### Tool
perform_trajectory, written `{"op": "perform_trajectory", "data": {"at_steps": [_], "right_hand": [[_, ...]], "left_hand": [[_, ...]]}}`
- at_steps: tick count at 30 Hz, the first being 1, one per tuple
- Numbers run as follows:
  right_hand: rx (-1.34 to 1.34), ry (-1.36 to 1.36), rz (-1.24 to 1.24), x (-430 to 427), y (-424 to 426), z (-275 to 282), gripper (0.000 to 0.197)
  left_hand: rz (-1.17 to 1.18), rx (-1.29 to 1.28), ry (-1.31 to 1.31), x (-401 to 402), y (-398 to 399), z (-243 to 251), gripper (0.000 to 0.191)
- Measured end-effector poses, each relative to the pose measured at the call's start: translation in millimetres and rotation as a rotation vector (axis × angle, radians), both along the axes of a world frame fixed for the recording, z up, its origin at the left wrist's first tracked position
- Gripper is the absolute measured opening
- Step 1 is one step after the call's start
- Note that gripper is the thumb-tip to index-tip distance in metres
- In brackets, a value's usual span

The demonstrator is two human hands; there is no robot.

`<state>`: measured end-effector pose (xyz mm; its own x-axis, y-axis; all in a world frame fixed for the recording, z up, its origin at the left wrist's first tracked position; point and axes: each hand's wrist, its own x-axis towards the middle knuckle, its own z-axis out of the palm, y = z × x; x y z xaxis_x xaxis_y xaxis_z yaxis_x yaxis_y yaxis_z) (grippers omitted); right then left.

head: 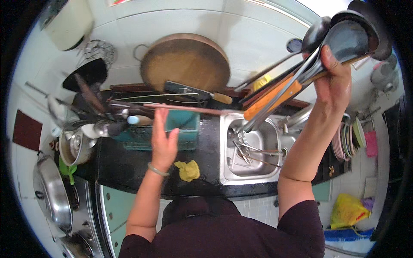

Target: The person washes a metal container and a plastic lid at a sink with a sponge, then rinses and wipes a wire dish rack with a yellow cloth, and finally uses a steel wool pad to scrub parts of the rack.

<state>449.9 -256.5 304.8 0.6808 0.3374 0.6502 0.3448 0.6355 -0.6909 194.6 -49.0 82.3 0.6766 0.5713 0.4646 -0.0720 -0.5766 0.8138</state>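
Observation:
My right hand [334,77] is raised above the sink's right side, gripping a bundle of cooking utensils. Ladle bowls [347,40] stick out at the top; metal handles and an orange handle [272,100] slant down towards the sink. My left hand [164,135], with a bracelet at the wrist, is over the counter with thumb and fingers apart. It overlaps a teal plastic container [184,138]. A thin reddish-brown rod [190,109] crosses by its fingertips; whether they touch is unclear. Several utensils [246,151] lie in the stainless-steel sink [226,179].
A yellow cloth [188,171] lies on the black counter [129,171]. Behind stand a round wooden board [184,64] and a cleaver [187,89]. A pot [69,151] and lidded pan [53,190] are at left. Plates [345,142] stand upright at right, above a yellow bag [348,211].

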Motion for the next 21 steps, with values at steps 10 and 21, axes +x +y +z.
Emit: {"op": "perform_trajectory", "data": {"at_steps": [10,21], "right_hand": [[-0.943,0.328,-0.189,-27.5,-74.5,-225.8,0.033],[-1.866,0.116,0.068,64.4,-72.6,-485.0,0.067]], "left_hand": [[0.112,0.249,0.154,11.4,-14.8,16.1,0.065],[0.131,0.297,0.293,14.9,-14.9,21.0,0.057]]}}
